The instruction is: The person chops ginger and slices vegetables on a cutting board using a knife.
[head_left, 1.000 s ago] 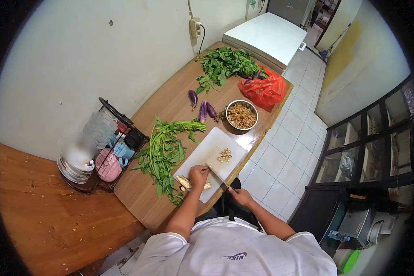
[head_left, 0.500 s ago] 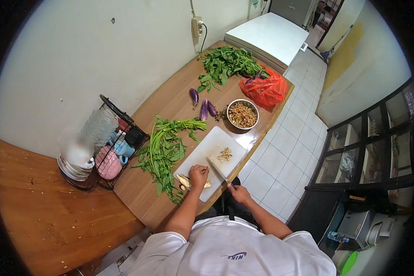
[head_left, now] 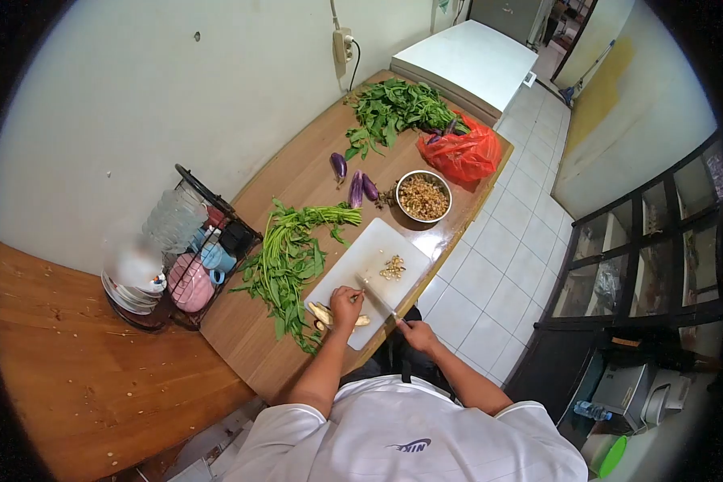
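Note:
A white cutting board (head_left: 416,237) lies on the wooden table. My right hand (head_left: 417,335) is closed round the handle of a knife (head_left: 377,295), whose blade slants across the board toward my left hand (head_left: 346,307). The fingers of my left hand are bent and pressed together beside the blade; whatever they hold is too small to name. Beyond the blade sits a small heap of pale chopped pieces (head_left: 393,268). Longer pale vegetable pieces (head_left: 321,315) rest at the board's near left edge, partly hidden by my left hand and wrist.
Leafy greens (head_left: 285,261) spread left of the board. Behind it are a metal bowl of chopped food (head_left: 423,198), purple eggplants (head_left: 357,190), more greens (head_left: 398,108) and a red plastic bag (head_left: 466,153). A dish rack (head_left: 229,213) with cups and plates stands at the left.
The knife blade has shifted slightly, its tip a little closer to my left hand. Both hands stay in nearly the same places, and the other things look unchanged.

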Motion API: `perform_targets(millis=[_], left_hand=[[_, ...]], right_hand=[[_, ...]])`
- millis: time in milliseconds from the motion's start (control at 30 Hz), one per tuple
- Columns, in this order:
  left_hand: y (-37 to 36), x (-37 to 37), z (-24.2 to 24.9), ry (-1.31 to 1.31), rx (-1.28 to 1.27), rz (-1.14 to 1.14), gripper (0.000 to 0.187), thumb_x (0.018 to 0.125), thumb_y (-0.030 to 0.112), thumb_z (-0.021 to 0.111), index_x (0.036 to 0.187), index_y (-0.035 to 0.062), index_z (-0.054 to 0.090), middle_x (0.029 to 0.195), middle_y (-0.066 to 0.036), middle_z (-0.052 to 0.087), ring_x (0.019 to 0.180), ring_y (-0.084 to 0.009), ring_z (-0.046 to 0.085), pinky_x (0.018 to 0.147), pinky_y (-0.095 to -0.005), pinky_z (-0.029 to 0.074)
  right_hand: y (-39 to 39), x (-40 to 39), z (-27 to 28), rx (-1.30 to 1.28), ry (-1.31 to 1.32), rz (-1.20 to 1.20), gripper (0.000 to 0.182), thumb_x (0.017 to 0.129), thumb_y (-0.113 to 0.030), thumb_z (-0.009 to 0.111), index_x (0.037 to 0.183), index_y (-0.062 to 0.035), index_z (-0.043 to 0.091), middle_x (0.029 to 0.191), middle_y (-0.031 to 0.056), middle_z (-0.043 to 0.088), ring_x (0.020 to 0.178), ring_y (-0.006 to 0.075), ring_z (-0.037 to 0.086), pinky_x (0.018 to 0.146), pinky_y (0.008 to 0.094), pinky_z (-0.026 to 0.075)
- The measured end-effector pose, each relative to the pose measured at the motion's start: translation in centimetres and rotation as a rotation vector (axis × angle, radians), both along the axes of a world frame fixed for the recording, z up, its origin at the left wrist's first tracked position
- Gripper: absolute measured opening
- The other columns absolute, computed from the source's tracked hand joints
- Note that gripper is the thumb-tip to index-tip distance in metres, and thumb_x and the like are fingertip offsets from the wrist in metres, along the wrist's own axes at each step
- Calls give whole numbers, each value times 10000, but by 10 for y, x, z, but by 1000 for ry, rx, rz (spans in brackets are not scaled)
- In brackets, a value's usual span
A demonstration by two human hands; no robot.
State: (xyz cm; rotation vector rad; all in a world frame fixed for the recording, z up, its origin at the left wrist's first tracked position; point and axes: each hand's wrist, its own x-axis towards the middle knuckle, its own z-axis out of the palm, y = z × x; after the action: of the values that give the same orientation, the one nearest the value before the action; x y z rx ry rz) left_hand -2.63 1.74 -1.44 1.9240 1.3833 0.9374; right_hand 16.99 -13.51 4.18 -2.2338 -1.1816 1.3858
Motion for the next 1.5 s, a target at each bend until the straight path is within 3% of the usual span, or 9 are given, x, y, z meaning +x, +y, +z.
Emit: perform_targets(millis=[233, 333, 533, 600, 700, 900, 1133, 1200, 1500], left_hand=[[1, -1, -2, 32, -5, -20, 92, 734, 106, 801, 814, 64, 784, 843, -97, 708, 866, -313, 650, 799, -425, 527], [-2, -3, 0, 40, -23, -21, 96, 735, 116, 801, 818, 69, 792, 834, -95, 712, 863, -314, 653, 804, -425, 528], [-1, -5, 5, 163, 21, -5, 91, 732, 133, 812, 803, 77, 798, 842, -85, 724, 872, -315, 647, 815, -423, 526], [-2, -5, 12, 208, 11, 21, 90, 725, 128, 818, 796, 78, 796, 846, -83, 727, 875, -314, 644, 820, -422, 525], [-4, -6, 19, 183, -58, 27, 92, 717, 120, 807, 802, 84, 798, 857, -93, 725, 897, -321, 642, 833, -424, 527], [-2, -10, 11, 187, -22, 39, 84, 711, 122, 838, 762, 85, 782, 826, -69, 705, 871, -310, 636, 822, -420, 521], [-5, -13, 19, 193, -37, 13, 85, 726, 136, 825, 786, 86, 790, 882, -61, 719, 909, -308, 637, 843, -415, 523], [-4, -14, 15, 192, -31, 8, 88, 730, 140, 826, 790, 85, 791, 891, -59, 722, 917, -307, 637, 848, -414, 522], [-5, -17, 16, 171, -109, 7, 111, 733, 165, 843, 811, 97, 801, 894, -59, 726, 938, -296, 639, 865, -413, 524]], right_hand=[[-7, -4, 2, -89, -36, 74, 758, 988, -683, 426, 1089, -7, 753, 1016, 288, 720, 1086, 454, 671, 958, 476, 515], [-3, -6, 5, -31, -21, -24, 749, 990, -679, 426, 1079, -11, 755, 1018, 296, 716, 1087, 460, 668, 965, 479, 511], [-12, -1, 11, -112, 57, 97, 754, 992, -680, 418, 1126, -13, 745, 1066, 307, 706, 1102, 466, 660, 977, 482, 505], [-12, -2, 6, -97, -29, 114, 751, 993, -677, 422, 1151, -13, 735, 1080, 302, 706, 1115, 458, 658, 980, 482, 503], [-6, -3, -3, -34, -67, 8, 754, 1003, -669, 420, 1086, 10, 738, 1051, 287, 715, 1072, 447, 669, 933, 479, 513], [-12, -3, 2, -103, -6, 135, 755, 1002, -672, 420, 1077, 7, 741, 1027, 289, 718, 1047, 453, 676, 928, 482, 516], [-8, -7, -14, -2, 3, 22, 776, 992, -692, 425, 1063, 13, 742, 1012, 301, 715, 1027, 460, 677, 920, 484, 515], [-10, -8, 6, -128, 50, 92, 712, 1000, -658, 428, 1115, -32, 747, 1076, 286, 714, 1126, 450, 655, 996, 484, 498], [-6, -6, 4, -48, -7, 25, 780, 997, -683, 427, 1160, 20, 723, 1101, 303, 708, 1092, 468, 664, 957, 479, 511]])
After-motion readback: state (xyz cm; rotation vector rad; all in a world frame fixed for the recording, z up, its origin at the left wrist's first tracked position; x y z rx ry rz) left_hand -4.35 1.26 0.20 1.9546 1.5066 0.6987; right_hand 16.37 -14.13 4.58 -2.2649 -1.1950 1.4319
